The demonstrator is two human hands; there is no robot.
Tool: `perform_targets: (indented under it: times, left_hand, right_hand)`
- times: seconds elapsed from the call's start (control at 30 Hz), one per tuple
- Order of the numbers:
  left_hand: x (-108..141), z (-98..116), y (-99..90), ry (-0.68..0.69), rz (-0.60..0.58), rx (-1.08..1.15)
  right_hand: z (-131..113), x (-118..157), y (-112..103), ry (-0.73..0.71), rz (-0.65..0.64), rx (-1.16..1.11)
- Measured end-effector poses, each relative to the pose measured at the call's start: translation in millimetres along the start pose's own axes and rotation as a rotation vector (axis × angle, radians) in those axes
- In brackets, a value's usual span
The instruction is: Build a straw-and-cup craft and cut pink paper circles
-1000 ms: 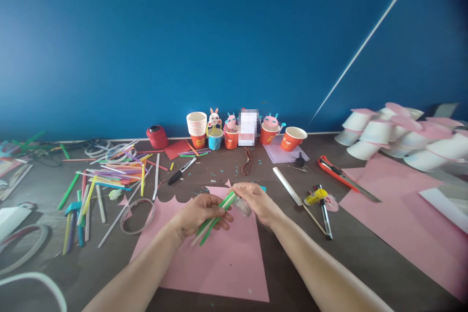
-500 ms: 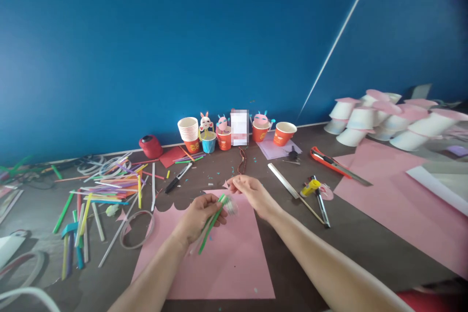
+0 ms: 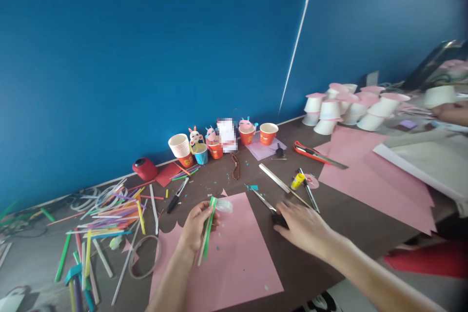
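Observation:
My left hand [image 3: 200,226] is closed over the pink paper sheet [image 3: 237,263], pinching green and pale straws [image 3: 208,231] that slant downward. A translucent whitish bunch [image 3: 224,205] sticks out to the right at their top end; its kind is unclear. My right hand [image 3: 303,224] lies low over the table, right of the sheet, with its fingers curled on the black handles of a pair of scissors [image 3: 265,201]. The metal blades point up and left, and part of the handles is hidden beneath the fingers.
Many coloured straws [image 3: 109,209] and a tape roll [image 3: 144,257] lie left. Paper cups [image 3: 268,134] and decorated cups stand along the wall. A utility knife [image 3: 318,155], glue stick [image 3: 297,180] and pink sheets [image 3: 376,170] lie right. Another person's hand [image 3: 453,113] shows far right.
My right hand has left the straws' side and moved right and down onto the scissors. The left hand keeps hold of the straws. The whole view has turned right and tilted.

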State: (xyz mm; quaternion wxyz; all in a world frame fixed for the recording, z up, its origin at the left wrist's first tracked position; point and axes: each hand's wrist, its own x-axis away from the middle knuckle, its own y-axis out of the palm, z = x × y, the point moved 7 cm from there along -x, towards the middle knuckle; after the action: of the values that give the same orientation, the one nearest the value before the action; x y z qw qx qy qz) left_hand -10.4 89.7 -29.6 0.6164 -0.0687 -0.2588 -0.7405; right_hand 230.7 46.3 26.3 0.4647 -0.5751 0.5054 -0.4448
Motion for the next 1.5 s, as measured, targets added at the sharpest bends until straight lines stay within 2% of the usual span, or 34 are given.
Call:
perform_targets:
  times: [0.13, 0.33, 0.4, 0.47, 0.53, 0.6, 0.67, 0.77, 0.9, 1.27, 1.5]
  left_hand:
    - [-1, 1, -2.2, 0.028, 0.069, -0.036]
    - [-3, 10, -5.5, 0.100, 0.183, -0.071]
    - [-3, 11, -6.5, 0.094, 0.216, -0.052]
    - [-2, 10, -7.3, 0.075, 0.239, -0.014]
    - [0, 7, -8.4, 0.052, 0.257, 0.036]
    - [1, 3, -10.2, 0.040, 0.275, 0.089]
    - [2, -1, -12.3, 0.035, 0.295, 0.142]
    - [5, -7, -12.3, 0.020, 0.308, 0.220]
    - [11, -10, -5.1, -0.006, 0.292, 0.301]
    - [24, -8, 5.5, 0.023, 0.338, 0.473]
    - [27, -11, 8.3, 0.072, 0.346, 0.386]
  right_hand:
    - [12, 18, 16, 0.077, 0.026, -0.019]
    - [28, 15, 13, 0.150, -0.084, -0.005]
    - [28, 14, 9, 0.156, -0.106, -0.080]
    - [21, 15, 9, 0.171, -0.167, -0.341]
    - [0, 21, 21, 0.197, -0.331, -0.800]
    - [-34, 32, 37, 0.246, -0.527, -1.307]
    - [-63, 42, 51, 0.330, -0.554, -1.654]
    - [-99, 54, 73, 0.403, -0.578, -1.882]
    - [-121, 61, 84, 0.413, -0.620, -1.925]
    - [-128, 51, 81, 0.356, -0.632, -1.896]
    - [-133, 40, 78, 0.286, -0.510, -1.880]
